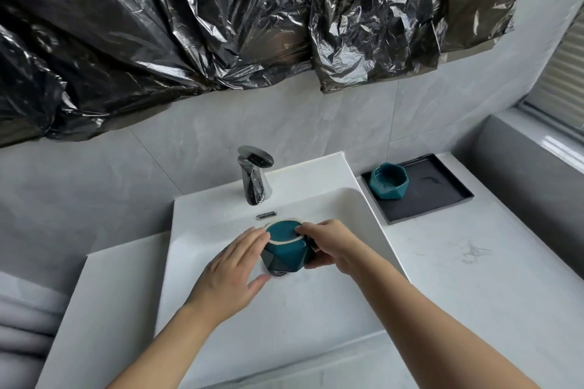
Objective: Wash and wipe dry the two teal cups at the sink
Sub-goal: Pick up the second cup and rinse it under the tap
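Teal cup (284, 248) sits upside down at frame centre, base up, over the sink (221, 221) drain, held between both hands. Right hand (331, 245) grips its right side, fingers curled round, thumb on the base rim. Left hand (232, 271) lies flat against the left wall, fingers straight — touching, not curled. Chrome faucet (256, 178) stands just above, no water visible. Second teal cup (389, 181) upright on a black tray (442, 196), right of the basin, well apart. Count: two cups, one tray, one faucet. Black plastic sheeting (221, 25) covers the upper frame.
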Available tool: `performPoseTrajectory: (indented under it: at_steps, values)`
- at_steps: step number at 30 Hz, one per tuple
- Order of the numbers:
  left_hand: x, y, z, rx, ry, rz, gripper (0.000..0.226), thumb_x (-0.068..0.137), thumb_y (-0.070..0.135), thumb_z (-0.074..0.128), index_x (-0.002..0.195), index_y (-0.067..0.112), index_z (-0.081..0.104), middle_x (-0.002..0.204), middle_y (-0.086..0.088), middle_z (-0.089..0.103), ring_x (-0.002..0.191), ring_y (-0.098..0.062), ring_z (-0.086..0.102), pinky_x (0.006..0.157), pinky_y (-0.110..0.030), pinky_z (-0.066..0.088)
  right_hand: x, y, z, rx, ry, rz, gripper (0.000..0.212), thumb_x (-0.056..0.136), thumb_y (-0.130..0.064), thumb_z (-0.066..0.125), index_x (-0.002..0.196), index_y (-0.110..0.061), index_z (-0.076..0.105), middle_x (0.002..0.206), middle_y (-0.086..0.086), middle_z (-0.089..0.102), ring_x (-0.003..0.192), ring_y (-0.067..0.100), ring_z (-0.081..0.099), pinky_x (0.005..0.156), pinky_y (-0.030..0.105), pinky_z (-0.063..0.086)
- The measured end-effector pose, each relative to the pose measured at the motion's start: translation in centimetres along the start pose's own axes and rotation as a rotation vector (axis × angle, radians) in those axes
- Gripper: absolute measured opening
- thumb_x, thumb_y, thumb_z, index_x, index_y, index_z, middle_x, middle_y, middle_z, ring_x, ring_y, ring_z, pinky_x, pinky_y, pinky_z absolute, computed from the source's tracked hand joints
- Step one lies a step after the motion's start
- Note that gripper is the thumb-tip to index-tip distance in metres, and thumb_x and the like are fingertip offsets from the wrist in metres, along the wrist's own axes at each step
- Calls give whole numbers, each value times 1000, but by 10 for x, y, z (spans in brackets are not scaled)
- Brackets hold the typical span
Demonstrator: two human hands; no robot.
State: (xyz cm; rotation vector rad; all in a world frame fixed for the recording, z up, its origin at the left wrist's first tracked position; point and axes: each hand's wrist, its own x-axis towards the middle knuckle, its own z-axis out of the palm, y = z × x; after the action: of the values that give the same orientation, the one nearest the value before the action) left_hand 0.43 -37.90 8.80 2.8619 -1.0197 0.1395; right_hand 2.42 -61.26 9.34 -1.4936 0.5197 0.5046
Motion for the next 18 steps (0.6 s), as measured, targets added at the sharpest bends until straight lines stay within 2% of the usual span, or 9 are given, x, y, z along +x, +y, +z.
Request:
performPoseTrajectory:
  at_steps: [5,7,9,11,12,14,15,16,18]
  values:
    - [1,2,-20,-31,64,87,66,69,27,82,129,10,61,133,-2,63,122,-15,60,99,-26,52,-19,2,6,12,-60,-1,39,88,-28,71,108,5,66,84,19,68,63,31,70,68,41,64]
    - [-2,1,-30,-67,38,73,63,71,32,77,129,15,59,131,2,63,119,-12,60,93,-26,56,-26,2,7,-27,-78,-22,45,91,-38,68,109,4,67,81,20,70,64,33,70,72,43,64]
    - [-5,2,-40,-147,6,-4,63,74,38,68,133,22,54,133,11,59,119,-6,56,95,-23,51,-29,5,11,-156,-53,-83,56,94,-52,56,105,3,66,82,22,72,67,36,72,76,46,63]
    - [-9,5,-50,-275,-23,-102,60,74,40,66,133,32,52,129,23,55,115,1,53,97,-18,46,-33,9,12,-429,33,-284,60,93,-62,45,102,-6,65,91,14,73,79,32,74,81,44,61]
    - [-11,4,-53,-335,-37,-137,58,74,39,67,130,36,53,125,25,56,111,3,53,96,-18,46,-38,11,10,-567,78,-418,52,92,-63,46,107,-16,64,100,7,72,87,26,72,84,38,59]
    - [-16,1,-59,-457,-74,-200,52,73,37,72,123,39,57,114,24,62,105,3,57,95,-22,48,-49,13,4,-709,59,-656,50,93,-55,57,130,-22,57,120,-2,66,100,13,63,86,20,50]
    - [-18,-2,-60,-504,-96,-224,49,71,36,73,118,40,59,109,23,65,103,2,59,94,-24,49,-53,13,3,-769,10,-742,58,90,-52,63,138,-22,51,127,-4,62,104,9,59,86,14,46]
    - [-19,-5,-61,-534,-122,-240,47,70,37,73,115,42,61,105,21,67,101,1,60,93,-27,51,-54,14,3,-849,-34,-798,67,87,-53,68,142,-22,46,133,-5,59,109,8,56,88,12,43]
    - [-17,-10,-65,-563,-164,-262,43,68,39,74,109,42,62,100,20,69,98,0,61,91,-30,52,-49,17,8,-1012,-61,-883,79,82,-57,71,146,-23,41,139,-5,55,120,10,54,98,19,44]
